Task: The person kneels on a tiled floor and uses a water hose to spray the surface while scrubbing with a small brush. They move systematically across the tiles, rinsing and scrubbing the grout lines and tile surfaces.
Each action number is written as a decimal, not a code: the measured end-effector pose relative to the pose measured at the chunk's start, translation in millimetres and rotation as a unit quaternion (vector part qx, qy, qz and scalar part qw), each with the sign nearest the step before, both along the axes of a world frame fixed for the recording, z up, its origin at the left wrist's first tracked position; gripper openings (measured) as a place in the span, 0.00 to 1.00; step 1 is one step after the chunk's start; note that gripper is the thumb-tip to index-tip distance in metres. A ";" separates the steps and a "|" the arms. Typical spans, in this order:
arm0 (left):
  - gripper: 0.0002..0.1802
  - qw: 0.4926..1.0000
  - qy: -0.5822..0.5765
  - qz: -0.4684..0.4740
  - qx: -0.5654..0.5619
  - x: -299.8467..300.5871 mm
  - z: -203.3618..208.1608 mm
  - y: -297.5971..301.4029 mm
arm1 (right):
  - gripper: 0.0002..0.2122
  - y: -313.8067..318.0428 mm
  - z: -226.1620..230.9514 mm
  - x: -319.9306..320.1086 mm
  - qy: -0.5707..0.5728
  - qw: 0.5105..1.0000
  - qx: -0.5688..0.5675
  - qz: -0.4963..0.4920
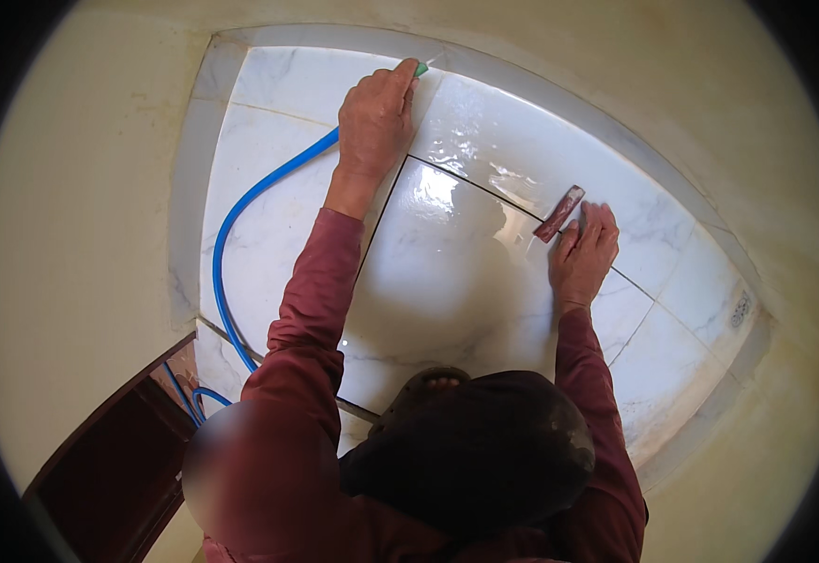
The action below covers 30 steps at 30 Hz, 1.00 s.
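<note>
My left hand (376,117) reaches to the far edge of the tiled floor, closed around the end of a blue hose (231,225). A small green tip (420,68) pokes out past the fingers, with what looks like a thin jet of water at it. On the right, my right hand (589,251) rests on the white tiles with its fingers stretched out. Beside its thumb lies a reddish-brown rectangular piece (558,216) with a pale patch at its far end. Whether the thumb touches that piece, I cannot tell.
Wet, glossy marbled tiles (447,272) with dark joints spread between my arms. A grey-white skirting (606,122) runs along the pale walls. A round drain cover (742,308) sits in the right corner. At lower left stands a dark brown door (114,450), with more hose near it.
</note>
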<state>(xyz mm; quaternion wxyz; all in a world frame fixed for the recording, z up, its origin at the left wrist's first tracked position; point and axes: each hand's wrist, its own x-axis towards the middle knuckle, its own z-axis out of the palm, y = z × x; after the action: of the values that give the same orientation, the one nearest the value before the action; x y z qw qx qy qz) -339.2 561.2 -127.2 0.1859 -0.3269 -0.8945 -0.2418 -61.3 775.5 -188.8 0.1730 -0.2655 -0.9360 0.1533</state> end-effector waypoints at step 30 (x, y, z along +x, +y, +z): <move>0.14 0.979 -0.037 -0.170 0.103 120.7 -33.3 164.6 | 0.14 4.1 1.0 2.8 0.071 0.995 -0.067 0.010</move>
<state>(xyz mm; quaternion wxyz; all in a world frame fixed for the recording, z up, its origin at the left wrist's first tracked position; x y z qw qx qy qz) -218.5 725.9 -160.6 0.1416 -0.4437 -0.8026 -0.3727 -58.5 779.6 -187.8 0.2187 -0.2554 -0.9117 0.2362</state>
